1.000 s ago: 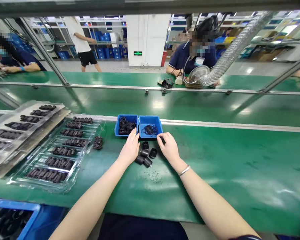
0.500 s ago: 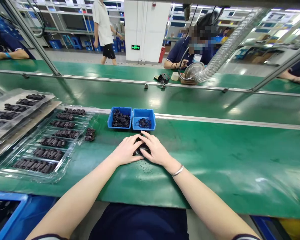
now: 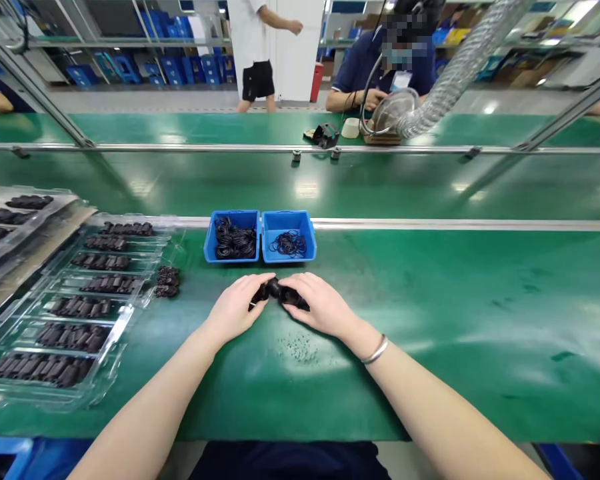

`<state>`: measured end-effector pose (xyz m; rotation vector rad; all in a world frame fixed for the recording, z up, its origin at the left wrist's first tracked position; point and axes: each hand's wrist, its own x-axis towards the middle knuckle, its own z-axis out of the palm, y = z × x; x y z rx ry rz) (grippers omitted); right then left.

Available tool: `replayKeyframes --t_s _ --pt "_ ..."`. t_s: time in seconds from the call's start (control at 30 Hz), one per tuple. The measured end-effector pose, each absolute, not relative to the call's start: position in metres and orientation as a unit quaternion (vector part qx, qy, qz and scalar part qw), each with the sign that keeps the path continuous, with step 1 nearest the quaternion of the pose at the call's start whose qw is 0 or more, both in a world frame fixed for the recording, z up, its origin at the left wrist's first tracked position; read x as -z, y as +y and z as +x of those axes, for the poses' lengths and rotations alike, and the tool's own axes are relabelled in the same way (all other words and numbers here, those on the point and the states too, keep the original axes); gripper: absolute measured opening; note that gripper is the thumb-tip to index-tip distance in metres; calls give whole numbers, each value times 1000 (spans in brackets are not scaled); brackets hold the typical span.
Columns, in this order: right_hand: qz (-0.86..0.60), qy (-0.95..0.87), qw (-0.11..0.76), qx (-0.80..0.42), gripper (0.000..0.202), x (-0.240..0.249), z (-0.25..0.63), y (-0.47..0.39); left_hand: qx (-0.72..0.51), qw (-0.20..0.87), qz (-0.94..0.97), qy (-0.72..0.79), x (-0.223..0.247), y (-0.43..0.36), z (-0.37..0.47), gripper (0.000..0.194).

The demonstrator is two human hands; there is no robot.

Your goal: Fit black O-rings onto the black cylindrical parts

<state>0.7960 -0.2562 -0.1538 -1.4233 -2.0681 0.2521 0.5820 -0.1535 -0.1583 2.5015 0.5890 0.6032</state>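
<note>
On the green work surface [image 3: 460,320], black parts [image 3: 274,288] lie between my two hands, just in front of two blue bins. My left hand [image 3: 237,307] curls around the parts at the left end, thumb and fingers on them. My right hand [image 3: 323,303], below a silver bracelet, is wrapped over the parts at the right end. The palms and fingers hide much of the parts. The left blue bin [image 3: 207,247] holds a heap of black rings; the right blue bin [image 3: 313,247] holds fewer thin black rings. Small dark specks [image 3: 300,348] are scattered below my right hand.
Left, a clear plastic tray [image 3: 117,350] holds rows of black parts, beside a small black pile [image 3: 167,281] and stacked trays [image 3: 27,250]. A metal rail [image 3: 180,148] crosses beyond the bins. Across the bench a person [image 3: 360,77] sits by a flexible duct [image 3: 455,73]; another person walks behind.
My hands have moved apart from each other, exposing more of the black parts between them. The view has shifted, and the walking person is further right.
</note>
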Motion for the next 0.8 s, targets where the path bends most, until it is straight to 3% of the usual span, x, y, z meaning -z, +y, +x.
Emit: replayKeyframes --t_s 0.1,0.57,0.8 --pt "-540 -777 310 -94 31 154 794 -256 -213 245 918 228 156 -153 580 41" --pt "-600 -752 263 -77 32 157 786 -253 -195 232 914 269 155 -158 592 33" --pt "-620 -732 276 -68 23 158 783 -251 -212 344 875 267 151 -161 592 28"
